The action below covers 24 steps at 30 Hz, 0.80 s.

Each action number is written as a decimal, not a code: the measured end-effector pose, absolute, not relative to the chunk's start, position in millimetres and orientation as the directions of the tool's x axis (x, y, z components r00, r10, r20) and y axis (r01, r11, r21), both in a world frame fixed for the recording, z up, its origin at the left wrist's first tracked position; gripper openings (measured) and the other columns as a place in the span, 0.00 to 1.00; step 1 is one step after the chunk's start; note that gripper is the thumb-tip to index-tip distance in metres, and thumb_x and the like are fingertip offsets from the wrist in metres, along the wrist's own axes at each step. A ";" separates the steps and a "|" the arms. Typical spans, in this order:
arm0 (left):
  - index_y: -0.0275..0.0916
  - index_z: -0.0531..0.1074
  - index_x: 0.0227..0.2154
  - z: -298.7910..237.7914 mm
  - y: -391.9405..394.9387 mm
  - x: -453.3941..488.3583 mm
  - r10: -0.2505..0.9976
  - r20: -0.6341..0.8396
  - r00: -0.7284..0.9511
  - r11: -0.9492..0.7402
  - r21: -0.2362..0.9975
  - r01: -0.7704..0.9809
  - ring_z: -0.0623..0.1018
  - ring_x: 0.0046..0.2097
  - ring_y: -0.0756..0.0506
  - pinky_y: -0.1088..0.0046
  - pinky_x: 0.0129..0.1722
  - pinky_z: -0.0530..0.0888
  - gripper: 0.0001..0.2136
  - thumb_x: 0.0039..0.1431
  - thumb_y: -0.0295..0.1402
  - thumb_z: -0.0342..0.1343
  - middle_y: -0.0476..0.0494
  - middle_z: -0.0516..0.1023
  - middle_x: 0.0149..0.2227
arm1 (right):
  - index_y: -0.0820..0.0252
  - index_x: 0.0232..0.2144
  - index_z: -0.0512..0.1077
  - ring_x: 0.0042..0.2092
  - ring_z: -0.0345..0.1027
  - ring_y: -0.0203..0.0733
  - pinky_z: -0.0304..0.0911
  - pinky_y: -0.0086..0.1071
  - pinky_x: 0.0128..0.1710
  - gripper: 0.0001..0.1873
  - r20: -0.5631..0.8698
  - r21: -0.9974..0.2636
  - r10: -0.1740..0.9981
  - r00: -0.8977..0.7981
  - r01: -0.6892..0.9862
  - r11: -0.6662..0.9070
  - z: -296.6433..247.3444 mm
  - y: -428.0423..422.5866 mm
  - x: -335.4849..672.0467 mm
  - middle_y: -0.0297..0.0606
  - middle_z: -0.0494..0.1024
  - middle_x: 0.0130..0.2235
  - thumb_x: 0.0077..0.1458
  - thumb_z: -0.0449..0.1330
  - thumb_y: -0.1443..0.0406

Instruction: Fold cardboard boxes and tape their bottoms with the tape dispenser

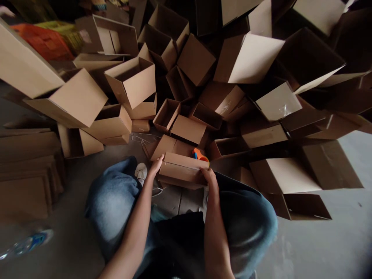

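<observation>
A box (183,173) lies between the left hand (157,166) at its left end and the right hand (210,177) at its right. Just behind its right part sits a tape dispenser (201,155). A heap of open cartons (188,130) spreads beyond and rightward. Left of the knees (109,197), stacked cardboard (23,197) rests on the floor (316,248), a bottle (30,243) nearer; crates (40,40) stand far behind, left.

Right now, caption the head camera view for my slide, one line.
Among cardboard boxes, the left hand and right hand hold a carton by its ends, an orange tool just beyond.
</observation>
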<state>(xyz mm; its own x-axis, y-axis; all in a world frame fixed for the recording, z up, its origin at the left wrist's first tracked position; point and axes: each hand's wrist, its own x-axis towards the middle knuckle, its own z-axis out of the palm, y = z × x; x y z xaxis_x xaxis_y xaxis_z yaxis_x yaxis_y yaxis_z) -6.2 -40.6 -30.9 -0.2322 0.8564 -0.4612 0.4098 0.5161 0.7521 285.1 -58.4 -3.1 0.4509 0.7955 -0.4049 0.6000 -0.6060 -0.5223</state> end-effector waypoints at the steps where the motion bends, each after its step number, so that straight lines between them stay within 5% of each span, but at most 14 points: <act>1: 0.32 0.79 0.47 -32.2 -41.7 -4.3 0.851 -0.469 -0.239 0.525 0.738 0.424 0.79 0.60 0.36 0.66 0.56 0.74 0.21 0.73 0.42 0.45 0.30 0.83 0.52 | 0.74 0.63 0.68 0.62 0.70 0.61 0.66 0.45 0.59 0.36 -0.396 -0.509 0.802 0.447 0.620 -0.597 -1.4 -59.4 280.6 0.65 0.76 0.57 0.55 0.64 0.62; 5: 0.29 0.76 0.44 -34.3 -49.7 10.4 0.844 -0.449 -0.293 0.536 0.691 0.485 0.80 0.57 0.33 0.64 0.55 0.72 0.22 0.73 0.46 0.48 0.24 0.82 0.51 | 0.69 0.72 0.55 0.76 0.40 0.60 0.46 0.58 0.71 0.43 -0.287 -0.502 0.875 0.389 0.718 -0.483 -0.8 -66.7 240.9 0.59 0.55 0.73 0.57 0.59 0.66; 11: 0.29 0.73 0.47 -33.8 -57.6 23.7 0.855 -0.379 -0.354 0.517 0.668 0.535 0.78 0.59 0.34 0.64 0.58 0.70 0.21 0.74 0.45 0.47 0.21 0.79 0.54 | 0.74 0.66 0.65 0.74 0.48 0.60 0.43 0.61 0.72 0.30 0.039 -0.498 0.992 0.119 0.863 -0.084 -23.6 -69.4 166.6 0.61 0.63 0.69 0.68 0.48 0.61; 19: 0.28 0.77 0.47 -39.1 -58.5 18.9 0.845 -0.410 -0.344 0.535 0.646 0.544 0.79 0.59 0.35 0.67 0.58 0.71 0.24 0.74 0.46 0.45 0.22 0.80 0.54 | 0.76 0.64 0.68 0.74 0.48 0.56 0.46 0.56 0.73 0.30 0.137 -0.509 0.981 0.134 0.859 -0.046 -38.2 -44.5 143.9 0.59 0.64 0.69 0.69 0.44 0.61; 24: 0.27 0.81 0.45 -39.5 -51.8 6.5 0.797 -0.526 -0.297 0.595 0.597 0.537 0.79 0.60 0.33 0.65 0.56 0.73 0.32 0.76 0.48 0.36 0.21 0.82 0.52 | 0.73 0.63 0.70 0.74 0.50 0.55 0.45 0.53 0.73 0.28 0.167 -0.454 0.983 0.073 0.891 0.011 -46.8 -61.9 133.1 0.55 0.67 0.68 0.69 0.46 0.62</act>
<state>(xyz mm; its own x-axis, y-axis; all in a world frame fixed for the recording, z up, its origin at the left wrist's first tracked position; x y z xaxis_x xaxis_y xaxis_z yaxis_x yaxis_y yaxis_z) 6.5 -51.8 -39.5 -0.2974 0.7965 -0.5263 0.5372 0.5954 0.5974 133.1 -61.9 -46.8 0.0733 0.9832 0.1673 0.8908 0.0109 -0.4543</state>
